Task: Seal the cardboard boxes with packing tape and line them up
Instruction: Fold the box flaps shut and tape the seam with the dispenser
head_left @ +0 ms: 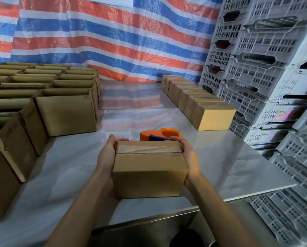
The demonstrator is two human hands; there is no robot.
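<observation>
A small closed cardboard box [149, 172] with clear tape across its top is held over the steel table [229, 157], near its front edge. My left hand [107, 154] grips its left side and my right hand [189, 157] grips its right side, fingers curled over the far top edge. Just behind the box lies an orange tape dispenser [159, 134]. A line of sealed boxes [199, 102] runs along the table's right side toward the back. Several open-topped boxes [42, 97] fill the left side.
Stacks of grey plastic crates [274, 68] stand close along the table's right edge. A striped red, white and blue tarpaulin [113, 36] hangs behind. The table's front right corner [292, 185] juts out beside the crates.
</observation>
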